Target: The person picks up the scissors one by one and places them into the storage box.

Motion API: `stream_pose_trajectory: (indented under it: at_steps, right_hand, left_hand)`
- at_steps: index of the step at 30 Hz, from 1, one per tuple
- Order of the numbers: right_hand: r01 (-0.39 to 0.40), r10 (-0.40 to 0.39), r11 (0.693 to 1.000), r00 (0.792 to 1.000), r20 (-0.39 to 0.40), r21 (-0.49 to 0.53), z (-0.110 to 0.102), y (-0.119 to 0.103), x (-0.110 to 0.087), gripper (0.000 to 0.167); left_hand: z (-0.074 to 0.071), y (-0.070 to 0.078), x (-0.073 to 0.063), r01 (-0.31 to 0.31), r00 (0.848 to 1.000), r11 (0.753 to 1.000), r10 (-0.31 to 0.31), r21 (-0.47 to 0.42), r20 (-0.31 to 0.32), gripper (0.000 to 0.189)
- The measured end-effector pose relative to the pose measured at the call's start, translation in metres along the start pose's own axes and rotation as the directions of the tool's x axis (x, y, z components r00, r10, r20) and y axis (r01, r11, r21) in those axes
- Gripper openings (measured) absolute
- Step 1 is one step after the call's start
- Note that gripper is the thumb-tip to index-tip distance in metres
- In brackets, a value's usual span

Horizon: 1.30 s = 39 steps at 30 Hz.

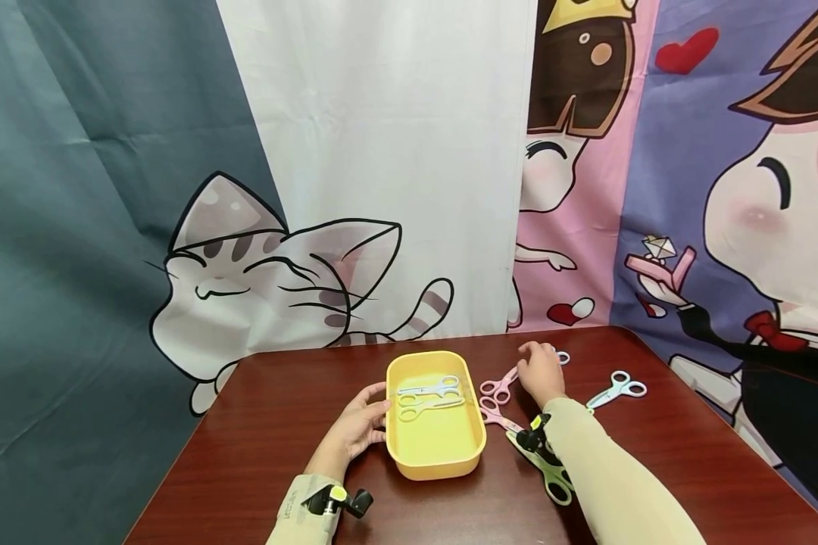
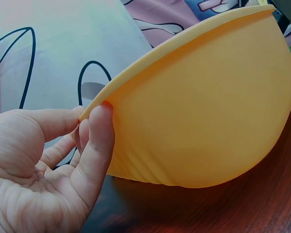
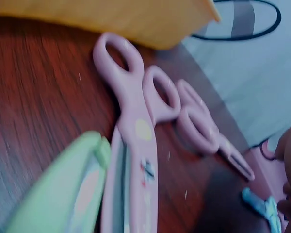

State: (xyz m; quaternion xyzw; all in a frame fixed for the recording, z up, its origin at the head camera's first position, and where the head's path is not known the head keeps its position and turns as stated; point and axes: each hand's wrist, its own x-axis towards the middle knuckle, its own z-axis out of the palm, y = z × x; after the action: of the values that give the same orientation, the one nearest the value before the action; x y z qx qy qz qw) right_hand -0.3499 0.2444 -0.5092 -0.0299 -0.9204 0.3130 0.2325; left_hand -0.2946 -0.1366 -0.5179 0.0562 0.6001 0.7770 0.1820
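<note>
1. Midway between the left and right edges of a dark red tabletop [image 1: 266, 439], a yellow bin [image 1: 438, 471] sits lengthwise, its far end toward the back edge.

2. At the bin's left side, a person's left hand [image 1: 358, 425] grips the wall at its rim, thumb and fingers bent round the edge; a broad stretch of wood runs from this hand to the tabletop's left edge.

3. Inside the bin's far half, pale blue scissors [image 1: 419, 390] and yellow scissors [image 1: 438, 403] lie crosswise, side by side; yellow floor fills the near half.

4. Toward the tabletop's back right corner, the right hand [image 1: 544, 371] reaches down with fingers bent, blue handle loops [image 1: 569, 357] showing just beyond it; whether it holds anything cannot be told, as the right wrist view catches only a blurred part.

5. Along the bin's right wall, two pairs of pink scissors [image 1: 506, 422] leave only a narrow strip of wood; green scissors [image 1: 537, 458] lie nearer the front edge, partly behind the right wrist.

6. Out toward the right edge, light blue scissors [image 1: 613, 391] rest apart from the pink pairs, handles pointing outward, with a margin of wood beyond them.
</note>
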Motion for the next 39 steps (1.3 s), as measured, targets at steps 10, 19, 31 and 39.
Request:
stream_pose_trajectory:
  at_steps: [10, 19, 31, 39]
  right_hand:
    - [-0.161, 0.173, 0.973, 0.983, 0.062, -0.163, 0.002, 0.02, -0.001, 0.026]
    - [-0.133, 0.164, 0.945, 0.983, 0.08, -0.299, 0.0, 0.023, 0.002, 0.032]
    - [-0.257, 0.288, 0.933, 0.953, 0.095, -0.251, -0.016, 0.015, 0.005, 0.034]
    - [-0.262, 0.278, 0.952, 0.956, 0.09, -0.16, -0.024, 0.023, 0.011, 0.025]
  left_hand:
    - [0.0, 0.0, 0.0, -0.004, 1.0, 1.0, 0.004, 0.009, 0.003, 0.055]
    - [0.002, 0.0, 0.0, -0.002, 1.0, 1.0, 0.002, 0.022, -0.003, 0.055]
    - [0.0, 0.0, 0.001, 0.0, 1.0, 1.0, 0.0, 0.011, -0.003, 0.055]
    - [-0.001, 0.0, 0.001, -0.006, 1.0, 1.0, 0.006, 0.004, 0.004, 0.056]
